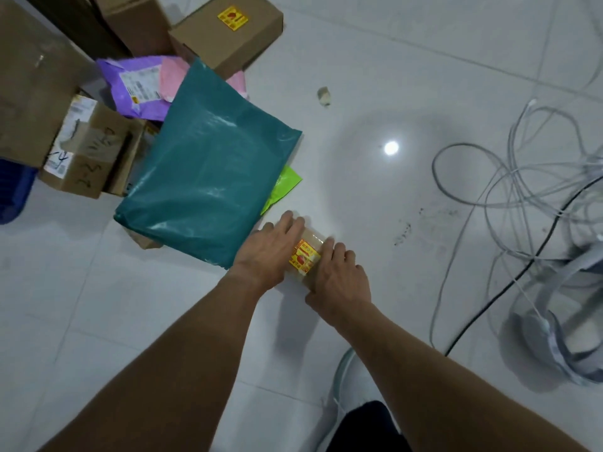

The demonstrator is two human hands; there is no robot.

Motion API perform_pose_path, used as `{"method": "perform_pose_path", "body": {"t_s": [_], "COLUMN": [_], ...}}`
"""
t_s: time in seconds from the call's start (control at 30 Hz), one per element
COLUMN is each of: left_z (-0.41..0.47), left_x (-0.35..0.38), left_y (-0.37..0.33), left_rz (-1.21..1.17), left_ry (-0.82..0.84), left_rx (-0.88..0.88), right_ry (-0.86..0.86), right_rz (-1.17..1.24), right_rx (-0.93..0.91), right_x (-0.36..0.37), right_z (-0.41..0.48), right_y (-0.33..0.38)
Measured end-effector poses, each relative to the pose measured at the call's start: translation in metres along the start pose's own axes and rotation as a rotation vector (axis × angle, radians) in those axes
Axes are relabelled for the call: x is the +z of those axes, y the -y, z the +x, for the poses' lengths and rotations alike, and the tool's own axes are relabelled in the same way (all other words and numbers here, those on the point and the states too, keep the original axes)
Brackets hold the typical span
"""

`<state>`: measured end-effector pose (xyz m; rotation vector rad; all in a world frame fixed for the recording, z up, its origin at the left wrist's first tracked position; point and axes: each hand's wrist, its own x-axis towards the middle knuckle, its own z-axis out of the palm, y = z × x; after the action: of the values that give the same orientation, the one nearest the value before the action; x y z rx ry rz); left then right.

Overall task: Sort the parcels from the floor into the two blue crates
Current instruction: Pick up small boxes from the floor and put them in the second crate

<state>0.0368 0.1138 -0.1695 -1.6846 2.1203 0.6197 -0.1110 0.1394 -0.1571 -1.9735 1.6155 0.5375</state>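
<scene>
We see both hands clamped on one small box (309, 256): the left hand (274, 252) curls over its left side and the right hand (341, 277) wraps round its right side. The parcel sits low between them, at the white tile floor (391, 76). It is brown card under glossy tape, with a yellow-and-red sticker on top. Just beside the left hand lies a teal mailer (208, 168), overlapping a green mailer (285, 187). Further left stand cardboard boxes (85, 151). At the left edge a blue crate (14, 190) shows only a corner, and we cannot tell what it holds.
</scene>
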Motion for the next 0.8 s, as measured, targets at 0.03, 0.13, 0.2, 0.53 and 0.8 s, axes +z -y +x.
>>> {"method": "perform_pose_path", "body": {"t_s": [0.03, 0.13, 0.2, 0.53, 0.8], "left_z": [-0.005, -0.025, -0.042, -0.161, -0.302], "left_x": [-0.007, -0.036, -0.063, -0.239, -0.357], "left_y": [0.001, 0.001, 0.0, 0.005, 0.009], "left_rz": [-0.008, -0.069, -0.095, -0.21, -0.354], "left_ry": [0.011, 0.003, -0.006, 0.003, -0.002], "left_rx": [-0.003, -0.015, -0.039, -0.128, -0.281], "right_ry": [0.007, -0.001, -0.02, 0.015, 0.095], "right_rz": [-0.004, -0.049, -0.082, -0.093, -0.195], "right_rx": [-0.027, -0.1, -0.146, -0.312, -0.423], "right_x": [-0.007, -0.038, -0.067, -0.239, -0.375], "right_z": [-0.002, -0.015, -0.026, -0.12, -0.225], "right_y": [-0.002, -0.006, -0.004, 0.035, 0.103]}}
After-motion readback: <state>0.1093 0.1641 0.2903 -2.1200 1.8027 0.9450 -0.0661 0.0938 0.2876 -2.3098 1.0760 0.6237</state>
